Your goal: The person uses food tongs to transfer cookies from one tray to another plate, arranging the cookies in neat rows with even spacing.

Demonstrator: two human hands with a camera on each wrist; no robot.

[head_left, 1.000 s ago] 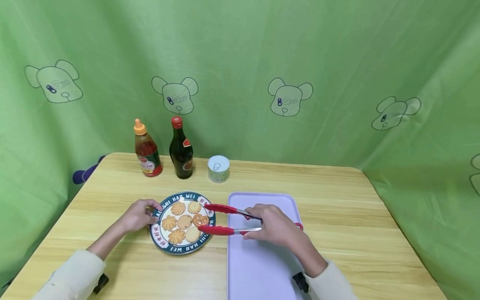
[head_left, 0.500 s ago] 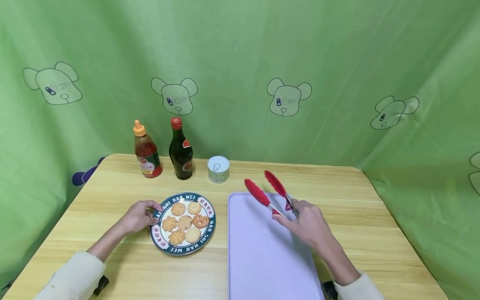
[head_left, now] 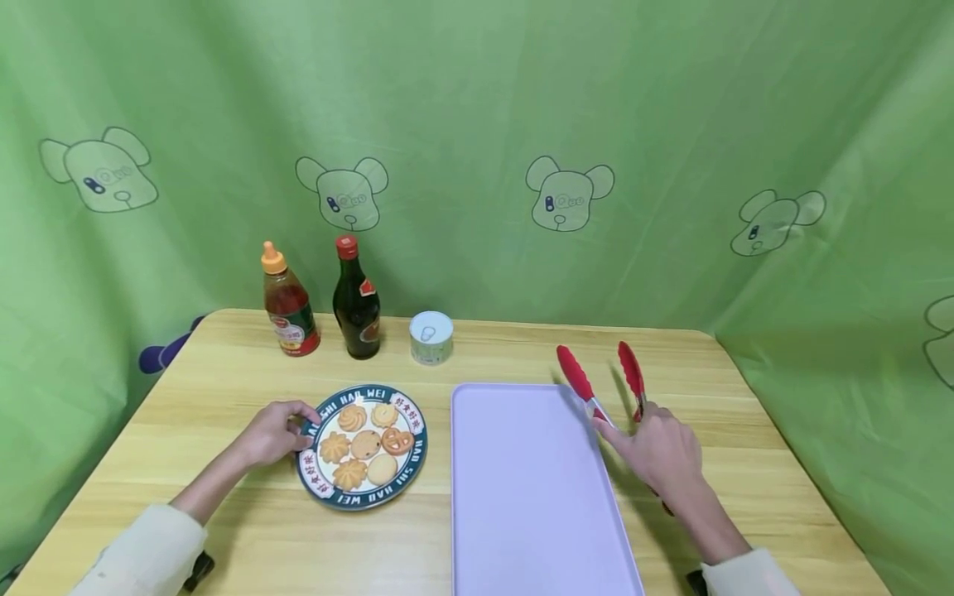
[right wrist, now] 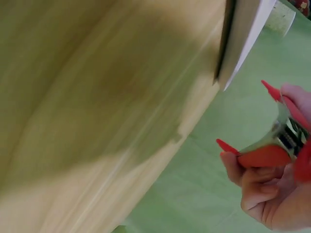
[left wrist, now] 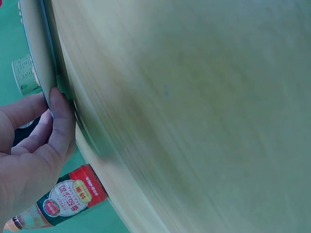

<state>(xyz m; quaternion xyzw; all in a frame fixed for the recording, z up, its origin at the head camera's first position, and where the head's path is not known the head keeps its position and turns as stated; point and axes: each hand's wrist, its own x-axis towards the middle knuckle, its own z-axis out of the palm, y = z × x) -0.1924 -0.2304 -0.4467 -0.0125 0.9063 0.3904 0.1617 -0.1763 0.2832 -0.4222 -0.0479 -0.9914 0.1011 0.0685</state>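
Note:
My left hand [head_left: 274,434] pinches the left rim of a round plate [head_left: 325,488] with a dark teal lettered border, thumb and fingers on either side of the edge. Several cookies [head_left: 365,445] lie on the plate, one of them a pretzel shape [head_left: 397,441]. To the right, my right hand [head_left: 659,451] grips a pair of red-tipped metal tongs [head_left: 577,377] over the right edge of the tray. The tongs' arms are spread apart with nothing between the red tips. In the right wrist view the tongs [right wrist: 265,156] show in the fingers, above the table.
A lavender tray [head_left: 532,480] lies between plate and right hand. Along the back left stand a sauce bottle [head_left: 291,319] with an orange cap, a dark red-capped bottle [head_left: 358,310] and a can [head_left: 431,338] with a pull ring. A green curtain [head_left: 462,99] hangs behind the table.
My right hand has carried the tongs from over the plate to the right, across the tray; the tongs now point away from me. The left hand and plate have stayed put.

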